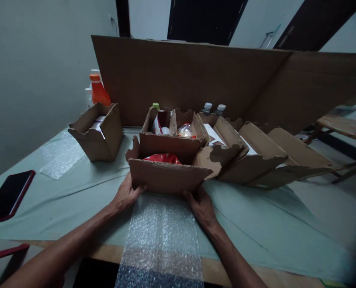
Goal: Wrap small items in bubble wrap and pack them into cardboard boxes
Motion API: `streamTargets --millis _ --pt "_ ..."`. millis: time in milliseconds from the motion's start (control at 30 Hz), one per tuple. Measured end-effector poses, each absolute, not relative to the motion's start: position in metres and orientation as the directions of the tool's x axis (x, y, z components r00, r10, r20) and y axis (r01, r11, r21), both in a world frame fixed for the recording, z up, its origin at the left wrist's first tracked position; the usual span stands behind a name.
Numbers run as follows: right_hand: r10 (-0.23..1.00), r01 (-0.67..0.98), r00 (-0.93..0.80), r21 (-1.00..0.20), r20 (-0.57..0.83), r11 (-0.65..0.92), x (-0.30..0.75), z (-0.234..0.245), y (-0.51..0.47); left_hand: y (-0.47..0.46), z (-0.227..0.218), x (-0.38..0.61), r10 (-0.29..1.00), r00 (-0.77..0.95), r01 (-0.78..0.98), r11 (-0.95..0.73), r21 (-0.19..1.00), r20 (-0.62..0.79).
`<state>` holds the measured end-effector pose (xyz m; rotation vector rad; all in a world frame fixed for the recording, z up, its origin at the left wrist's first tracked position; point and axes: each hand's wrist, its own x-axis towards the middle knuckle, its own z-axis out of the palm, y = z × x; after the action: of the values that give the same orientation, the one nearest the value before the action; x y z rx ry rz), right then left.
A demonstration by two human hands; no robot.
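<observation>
An open cardboard box (168, 176) sits at the middle of the table, with a red packet (162, 158) showing over its front wall. My left hand (128, 194) grips its lower left corner, thumb on the front face and fingers hidden behind. At the lower right corner my right hand (201, 206) holds the same box, its thumb against the front. A sheet of bubble wrap (162, 236) lies between my forearms, running from under the box over the table's front edge.
Several more cardboard boxes (255, 168) with goods stand behind and to the right. Another box (106, 140) stands at left beside bubble wrap (60, 156) and a dark tablet or phone (8, 196). Behind rise a tall cardboard panel (180, 76) and an orange bottle (99, 94).
</observation>
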<state>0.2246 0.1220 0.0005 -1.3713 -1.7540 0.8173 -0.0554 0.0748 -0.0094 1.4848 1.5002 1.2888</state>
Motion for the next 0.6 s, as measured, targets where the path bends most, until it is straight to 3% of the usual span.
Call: streamTargets --millis 233,600 --pt "0.982 0.52 -0.129 -0.833 0.14 0.187 0.224 -0.007 0.13 0.077 -0.013 -0.054 0.965 -0.198 0.411 -0.078 0.908 0.172" --pt "0.959 0.525 -0.198 -0.804 0.203 0.279 0.242 -0.014 0.125 0.059 -0.001 -0.065 0.944 -0.247 0.526 -0.06 0.849 0.22"
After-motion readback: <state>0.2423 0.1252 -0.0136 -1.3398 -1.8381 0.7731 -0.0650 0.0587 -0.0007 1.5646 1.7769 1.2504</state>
